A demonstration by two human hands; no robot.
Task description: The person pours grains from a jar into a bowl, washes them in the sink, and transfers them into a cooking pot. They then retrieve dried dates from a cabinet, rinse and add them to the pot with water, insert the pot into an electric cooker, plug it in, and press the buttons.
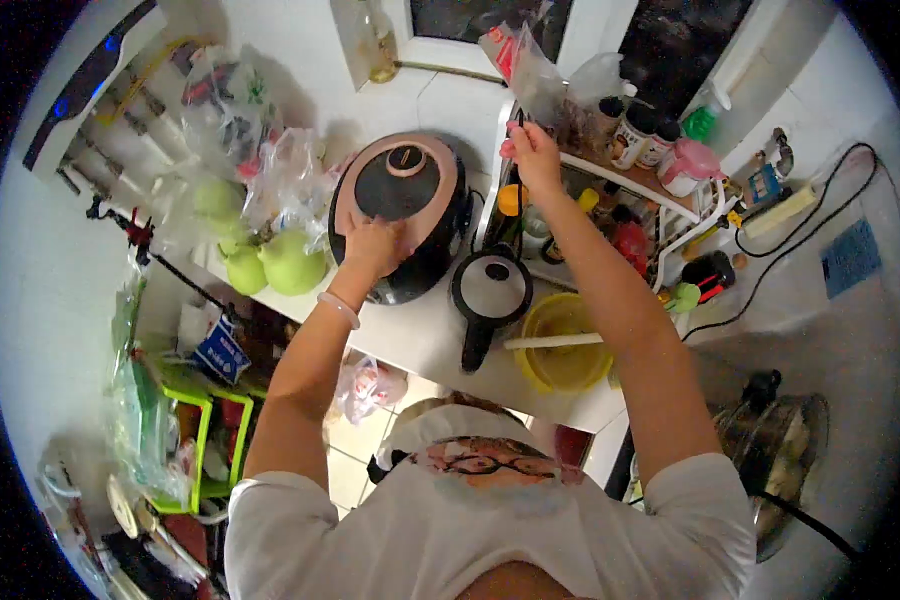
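My left hand (373, 246) rests on the front of a black and rose-gold rice cooker (407, 196), its fingers spread over the closed lid. A pale bracelet (339, 310) is on that wrist. My right hand (536, 158) is raised at the left end of a white rack (630, 184), its fingers closed. Something small and pink shows at its fingertips, and a thin black cord runs beside them; what it grips I cannot make out. Between my forearms stands a kettle (491, 286) with a black handle pointing toward me. Right of it is a yellow basin (536, 371) with a pale stick across its rim.
Green gourd-like fruits (292, 262) and plastic bags (292, 185) lie left of the cooker. Jars (634, 136) and a pink container (688, 166) crowd the rack. A black cable (805, 250) hangs at right, above a glass-lidded pan (775, 440). Green shelving (205, 440) stands lower left.
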